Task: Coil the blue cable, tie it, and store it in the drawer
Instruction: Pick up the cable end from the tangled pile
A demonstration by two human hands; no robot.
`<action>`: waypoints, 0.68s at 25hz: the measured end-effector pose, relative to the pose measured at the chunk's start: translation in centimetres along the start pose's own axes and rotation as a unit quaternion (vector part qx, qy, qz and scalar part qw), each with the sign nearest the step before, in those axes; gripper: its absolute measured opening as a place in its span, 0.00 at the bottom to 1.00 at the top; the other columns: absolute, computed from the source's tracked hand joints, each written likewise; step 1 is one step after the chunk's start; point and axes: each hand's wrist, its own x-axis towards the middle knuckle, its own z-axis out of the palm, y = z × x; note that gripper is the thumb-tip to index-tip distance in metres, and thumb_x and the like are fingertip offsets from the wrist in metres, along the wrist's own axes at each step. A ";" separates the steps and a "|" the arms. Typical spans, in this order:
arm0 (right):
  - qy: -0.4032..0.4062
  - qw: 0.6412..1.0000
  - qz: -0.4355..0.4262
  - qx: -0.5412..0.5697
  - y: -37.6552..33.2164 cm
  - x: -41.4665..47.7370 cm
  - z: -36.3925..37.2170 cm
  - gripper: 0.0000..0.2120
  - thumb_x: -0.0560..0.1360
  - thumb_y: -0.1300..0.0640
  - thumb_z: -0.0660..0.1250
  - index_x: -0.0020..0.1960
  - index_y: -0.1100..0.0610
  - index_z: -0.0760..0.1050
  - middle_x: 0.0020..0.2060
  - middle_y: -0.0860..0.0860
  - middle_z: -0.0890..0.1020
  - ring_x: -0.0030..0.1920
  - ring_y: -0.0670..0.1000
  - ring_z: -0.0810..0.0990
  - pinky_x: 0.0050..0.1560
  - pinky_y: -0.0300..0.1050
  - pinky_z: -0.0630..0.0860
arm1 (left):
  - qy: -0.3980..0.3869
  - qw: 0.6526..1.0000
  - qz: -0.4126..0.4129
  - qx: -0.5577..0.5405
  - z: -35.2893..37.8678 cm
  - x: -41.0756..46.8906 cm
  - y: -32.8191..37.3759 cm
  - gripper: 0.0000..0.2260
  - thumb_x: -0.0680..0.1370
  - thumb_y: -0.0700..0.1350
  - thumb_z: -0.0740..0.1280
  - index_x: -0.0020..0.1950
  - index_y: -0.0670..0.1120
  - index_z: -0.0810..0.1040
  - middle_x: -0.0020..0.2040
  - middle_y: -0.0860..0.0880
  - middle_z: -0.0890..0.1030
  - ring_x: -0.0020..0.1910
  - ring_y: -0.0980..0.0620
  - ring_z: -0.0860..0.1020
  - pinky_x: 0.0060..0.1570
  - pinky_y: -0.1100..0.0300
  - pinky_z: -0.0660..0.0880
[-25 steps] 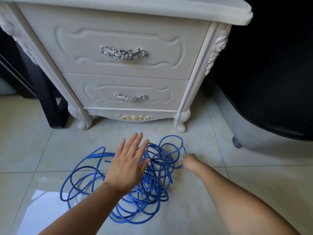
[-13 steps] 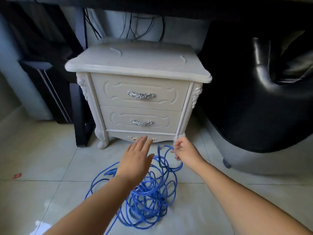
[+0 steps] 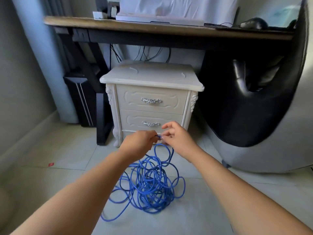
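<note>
Both hands (image 3: 138, 144) (image 3: 178, 140) on cable (image 3: 149, 187) (end hidden)

A black chair (image 3: 237, 116) stands beside a desk (image 3: 118, 26) bearing a mouse (image 3: 254, 23).

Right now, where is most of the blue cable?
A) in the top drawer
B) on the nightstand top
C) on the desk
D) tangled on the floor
D: the blue cable lies tangled on the floor, one strand pinched between left hand and right hand.
</note>
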 end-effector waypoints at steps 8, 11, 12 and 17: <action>-0.043 0.995 0.085 -0.036 0.4 -2.2 0.0 0.10 0.83 0.58 0.57 0.48 0.54 0.76 0.39 0.50 0.83 0.41 0.47 0.83 0.47 0.39 0.76 | 0.047 0.934 -0.018 -0.354 -1.9 -3.1 -3.1 0.11 0.83 0.46 0.59 0.46 0.44 0.77 0.33 0.49 0.78 0.29 0.58 0.75 0.36 0.65 0.74; 0.038 0.995 0.066 0.067 -1.1 -1.5 0.3 0.11 0.83 0.59 0.56 0.45 0.54 0.75 0.34 0.52 0.77 0.34 0.50 0.81 0.44 0.48 0.80 | -0.039 0.886 -0.070 -0.456 -1.5 -3.2 -4.3 0.11 0.80 0.52 0.65 0.55 0.46 0.78 0.50 0.49 0.83 0.47 0.53 0.81 0.52 0.56 0.79; 0.056 0.992 0.061 0.096 -1.4 -1.2 0.4 0.11 0.83 0.60 0.56 0.45 0.55 0.74 0.33 0.53 0.75 0.33 0.50 0.79 0.42 0.48 0.81 | -0.077 0.901 -0.084 -0.419 -0.9 -3.1 -4.7 0.14 0.78 0.54 0.68 0.60 0.48 0.76 0.54 0.50 0.82 0.52 0.52 0.80 0.55 0.55 0.78; 0.060 0.977 0.025 0.205 -2.7 0.3 0.9 0.12 0.84 0.59 0.54 0.46 0.56 0.74 0.30 0.49 0.66 0.27 0.46 0.65 0.35 0.41 0.72 | -0.107 0.990 -0.061 -0.069 4.4 -0.8 -5.0 0.42 0.69 0.63 0.74 0.77 0.50 0.61 0.73 0.46 0.67 0.71 0.46 0.66 0.70 0.53 0.64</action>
